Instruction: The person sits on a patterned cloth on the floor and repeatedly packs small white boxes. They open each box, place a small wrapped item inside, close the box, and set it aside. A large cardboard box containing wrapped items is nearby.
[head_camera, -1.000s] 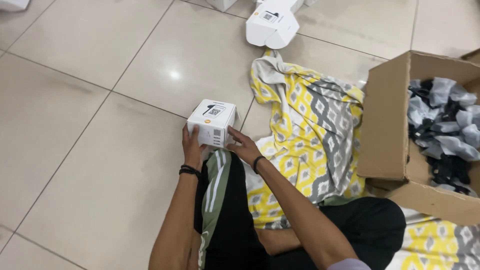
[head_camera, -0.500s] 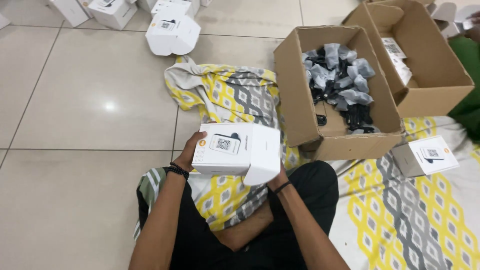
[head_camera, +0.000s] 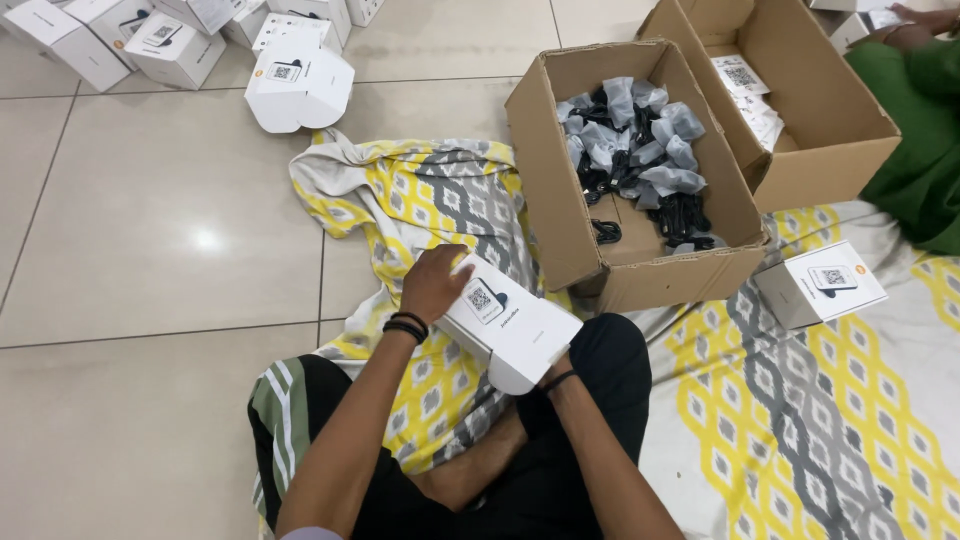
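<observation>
The small white cardboard carton (head_camera: 510, 325) was held above the person's lap, tilted, its labelled top face turned up and left. A square black-and-white code label and a small dark picture sat on that face. The left hand (head_camera: 435, 283) lay curled over the carton's far left corner, fingers closed on the edge. The right hand (head_camera: 545, 378) was under the near right end, mostly hidden; only the wrist with a dark band showed, so how far it was closed could not be told, though it appeared to bear the carton. The flap at the near end looked folded shut.

Just beyond the carton, to the right, stood an open brown cardboard box (head_camera: 560, 215) holding dark items in grey plastic bags (head_camera: 640, 140), about half full; by that showing, much stock remained unpacked. A second open brown box (head_camera: 830, 130), further right, held flat white printed leaflets (head_camera: 748, 95). One closed white carton (head_camera: 818, 283) with a like code label lay on the yellow, grey and white patterned cloth (head_camera: 440, 195) at right. An open-flapped white carton (head_camera: 298, 82) sat on the beige tiled floor (head_camera: 150, 220) at far left, with a row of closed white cartons (head_camera: 130, 40) behind it, judged finished. Another person's green sleeve (head_camera: 920, 140) showed at far right.
</observation>
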